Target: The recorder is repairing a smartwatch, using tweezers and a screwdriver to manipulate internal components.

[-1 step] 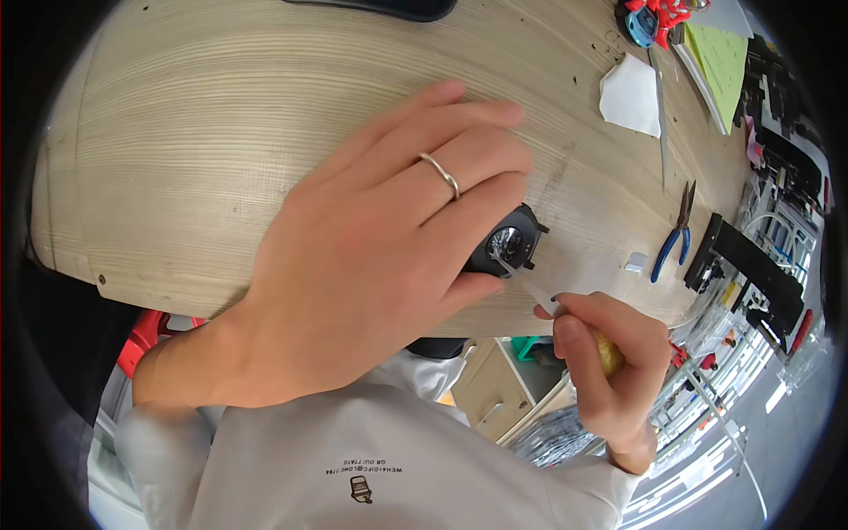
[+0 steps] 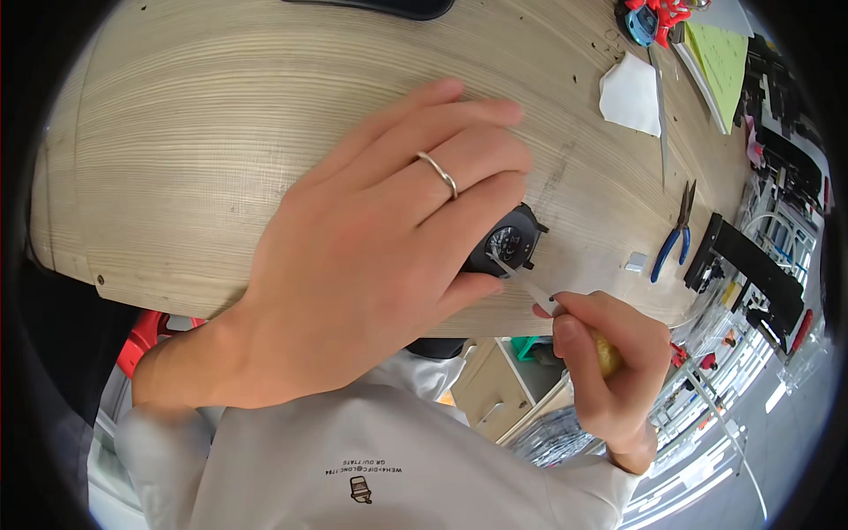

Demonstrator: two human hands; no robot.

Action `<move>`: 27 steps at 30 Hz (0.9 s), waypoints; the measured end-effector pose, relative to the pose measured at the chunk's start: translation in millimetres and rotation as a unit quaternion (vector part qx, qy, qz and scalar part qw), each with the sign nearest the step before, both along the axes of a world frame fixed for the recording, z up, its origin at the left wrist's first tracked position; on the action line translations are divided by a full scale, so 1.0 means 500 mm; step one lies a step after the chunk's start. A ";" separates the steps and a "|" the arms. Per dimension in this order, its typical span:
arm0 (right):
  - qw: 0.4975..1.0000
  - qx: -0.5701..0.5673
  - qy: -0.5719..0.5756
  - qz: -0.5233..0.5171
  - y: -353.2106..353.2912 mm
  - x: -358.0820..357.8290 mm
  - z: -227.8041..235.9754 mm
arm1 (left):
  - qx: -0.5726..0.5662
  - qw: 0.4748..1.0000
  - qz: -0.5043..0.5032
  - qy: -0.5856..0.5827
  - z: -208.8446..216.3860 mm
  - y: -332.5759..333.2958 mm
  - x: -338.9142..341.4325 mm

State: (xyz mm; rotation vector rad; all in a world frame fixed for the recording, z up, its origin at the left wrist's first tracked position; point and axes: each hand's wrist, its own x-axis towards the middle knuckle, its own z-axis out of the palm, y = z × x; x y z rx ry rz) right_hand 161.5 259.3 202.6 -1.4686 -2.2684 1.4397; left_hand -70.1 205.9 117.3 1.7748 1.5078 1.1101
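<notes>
My left hand, with a ring on one finger, lies palm down over a black watch case. Its thumb and index finger grip the case against the table, covering the left part. A round glossy window faces up on the case, and strap lugs stick out at its right side. Closed round a yellowish handle, my right hand holds a tool with a thin pale blade. The blade's tip reaches the lower edge of the round window; whether it touches cannot be made out. The tool's exact kind is unclear.
Blue-handled pliers and a small grey block lie to the right on the wooden table. Farther off are a white paper scrap, a long thin metal tool and a yellow notepad. A black bracket-like part stands at the right.
</notes>
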 end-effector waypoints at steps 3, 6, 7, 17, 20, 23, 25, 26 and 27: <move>0.997 0.042 -0.040 0.045 0.004 -0.004 0.007 | 0.003 1.000 -0.005 0.007 0.001 0.001 -0.001; 0.994 0.067 -0.076 0.049 -0.001 -0.008 0.017 | 0.006 1.000 -0.008 0.009 -0.001 0.002 0.000; 0.991 0.084 -0.084 0.060 -0.001 -0.011 0.021 | 0.009 1.000 -0.008 0.008 -0.001 0.002 0.000; 0.950 0.248 -0.094 0.167 -0.008 -0.022 0.014 | 0.019 1.000 -0.010 0.018 -0.005 0.000 -0.004; 0.938 0.269 -0.114 0.189 -0.012 -0.029 0.020 | 0.021 1.000 -0.009 0.011 -0.003 0.001 -0.005; 0.942 0.265 -0.108 0.178 -0.013 -0.029 0.020 | 0.017 1.000 -0.009 0.009 -0.002 0.000 -0.003; 0.942 0.264 -0.108 0.175 -0.016 -0.029 0.018 | 0.015 1.000 -0.006 0.006 -0.001 0.000 -0.004; 0.944 0.263 -0.107 0.171 -0.017 -0.030 0.019 | 0.015 1.000 -0.005 0.006 -0.001 -0.001 -0.004; 0.943 0.263 -0.108 0.172 -0.019 -0.032 0.025 | 0.013 1.000 -0.005 0.002 -0.001 -0.001 -0.004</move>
